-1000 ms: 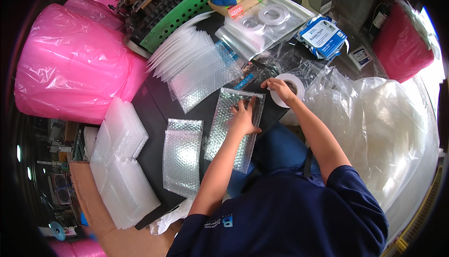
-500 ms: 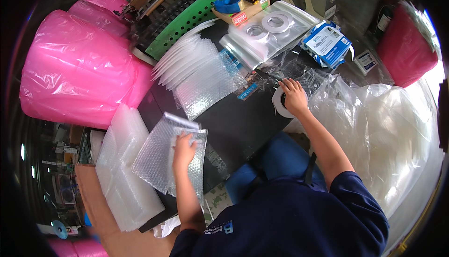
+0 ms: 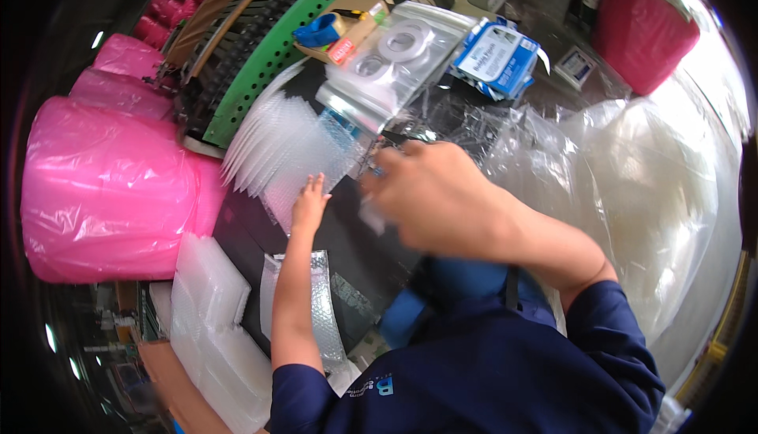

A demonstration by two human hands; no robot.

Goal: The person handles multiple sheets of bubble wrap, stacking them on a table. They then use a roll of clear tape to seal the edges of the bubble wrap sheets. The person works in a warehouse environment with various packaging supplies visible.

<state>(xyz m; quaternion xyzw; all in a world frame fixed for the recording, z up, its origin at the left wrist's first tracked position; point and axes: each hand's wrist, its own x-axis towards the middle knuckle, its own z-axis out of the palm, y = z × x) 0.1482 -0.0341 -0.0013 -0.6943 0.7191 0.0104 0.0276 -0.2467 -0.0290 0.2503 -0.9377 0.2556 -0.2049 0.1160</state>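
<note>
My left hand (image 3: pixel 309 206) reaches over the lower right edge of a fanned stack of clear bubble pouches (image 3: pixel 296 138). Its fingers are stretched out, apart from one another, seemingly holding nothing. My right hand (image 3: pixel 442 197) is raised over the black table (image 3: pixel 367 256), close to the camera and smeared by motion. A blurred whitish thing (image 3: pixel 371 217) shows beside its fingertips; whether they hold it cannot be made out. Under my left forearm lie loose bubble pouches (image 3: pixel 322 296), partly hidden by the arm.
Another bubble pouch stack (image 3: pixel 217 355) lies at the left. Clear film with white tape rolls (image 3: pixel 405 41), a blue-and-white pack (image 3: pixel 497 59) and a cardboard box with blue tape (image 3: pixel 320 31) sit at the back. Pink wrapped bundles (image 3: pixel 110 197) stand left, clear plastic bags (image 3: pixel 632 173) right.
My left hand has left the loose pouches and moved forward to the fanned stack. My right hand has risen from the white tape roll and swung left. The view has shifted.
</note>
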